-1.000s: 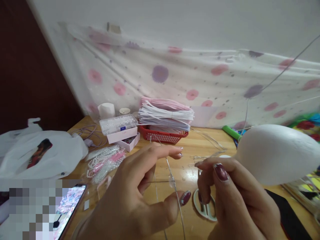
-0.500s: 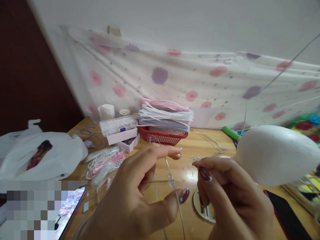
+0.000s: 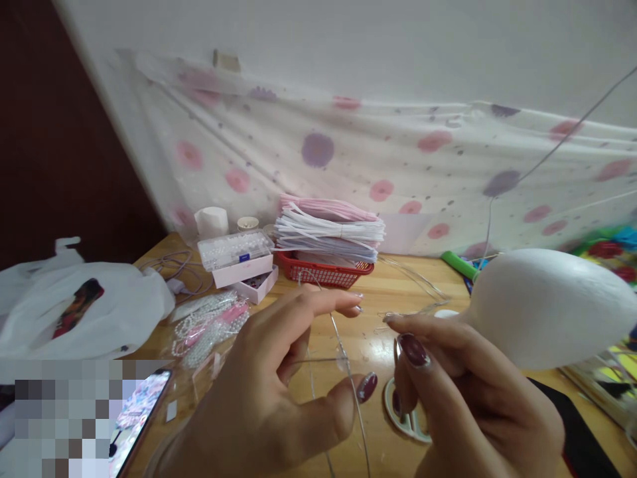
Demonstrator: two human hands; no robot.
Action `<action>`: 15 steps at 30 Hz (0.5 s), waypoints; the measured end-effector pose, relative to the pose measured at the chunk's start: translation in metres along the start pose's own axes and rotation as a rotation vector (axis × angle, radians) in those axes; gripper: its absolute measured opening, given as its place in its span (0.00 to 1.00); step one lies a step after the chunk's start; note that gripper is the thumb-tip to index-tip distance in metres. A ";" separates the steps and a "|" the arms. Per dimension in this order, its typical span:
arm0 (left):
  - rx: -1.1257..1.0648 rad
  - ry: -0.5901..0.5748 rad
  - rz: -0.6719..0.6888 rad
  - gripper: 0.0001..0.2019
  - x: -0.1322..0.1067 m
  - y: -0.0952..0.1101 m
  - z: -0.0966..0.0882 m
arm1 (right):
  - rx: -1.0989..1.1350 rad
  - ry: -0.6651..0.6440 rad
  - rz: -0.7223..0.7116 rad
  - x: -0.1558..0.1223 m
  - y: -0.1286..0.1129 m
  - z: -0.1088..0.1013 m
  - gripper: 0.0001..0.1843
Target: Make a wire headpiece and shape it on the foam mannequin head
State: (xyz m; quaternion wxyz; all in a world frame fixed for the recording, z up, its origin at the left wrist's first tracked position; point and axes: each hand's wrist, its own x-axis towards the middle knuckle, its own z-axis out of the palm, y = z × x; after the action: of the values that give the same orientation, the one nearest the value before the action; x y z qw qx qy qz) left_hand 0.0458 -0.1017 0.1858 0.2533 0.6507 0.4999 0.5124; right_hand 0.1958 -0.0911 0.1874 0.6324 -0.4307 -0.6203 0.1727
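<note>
on the red basket (image 3: 323, 271), a stack of pink and white strips (image 3: 331, 229); behind the basket, flowered cloth (image 3: 318, 149) draped down the wall. left of the basket, a clear bead box (image 3: 235, 247), with a white roll (image 3: 212, 221) just behind it; further left, a white plastic bag (image 3: 84, 309). left of the basket and nearer, packets of pearl strings (image 3: 209, 325), and nearer again a lit phone (image 3: 137, 415). right of the basket, a green tube (image 3: 460, 264) and bright coloured stuff, too blurred to name. in front of the basket, white-handled scissors (image 3: 398, 425) flat on the wooden table (image 3: 368, 292), half hidden by both hands

left hand (image 3: 279, 392) raised in front of the basket, palm turned right, forefinger stretched out level, thumb low, the two held well apart and clamped on nothing; thin wire (image 3: 348, 368) passing just by the thumb tip, touching or not, cannot tell. right hand (image 3: 468, 398) beside it, right of the basket and nearer, fingers curled tight around the narrow end of the white foam shape (image 3: 547, 305), thumb laid over the forefinger, dark red nails showing

foam shape smooth, matt, egg-like, fat end pointing right, lifted off the table, well right of the basket and nearer. wire fine and silvery, curving down from between the hands to the bottom edge
</note>
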 end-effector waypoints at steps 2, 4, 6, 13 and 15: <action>-0.003 0.004 0.009 0.22 0.000 -0.001 0.000 | 0.006 -0.002 0.016 0.000 -0.001 0.000 0.04; -0.006 0.001 0.010 0.22 0.000 -0.001 -0.001 | 0.000 0.004 0.033 0.000 -0.001 0.000 0.04; 0.008 -0.012 0.012 0.22 0.000 -0.001 -0.002 | -0.030 0.011 0.037 0.000 -0.001 0.000 0.04; 0.049 -0.047 0.075 0.22 0.003 -0.004 -0.005 | 0.053 -0.171 0.119 0.000 0.005 -0.006 0.10; 0.057 -0.054 0.081 0.23 0.004 -0.006 -0.005 | 0.051 -0.329 0.124 0.002 0.004 -0.012 0.16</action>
State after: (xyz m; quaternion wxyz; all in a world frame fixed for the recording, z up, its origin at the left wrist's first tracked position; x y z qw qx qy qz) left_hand 0.0387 -0.0964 0.1844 0.2271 0.6909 0.4804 0.4902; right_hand 0.2083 -0.0913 0.1873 0.5213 -0.4180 -0.6829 0.2953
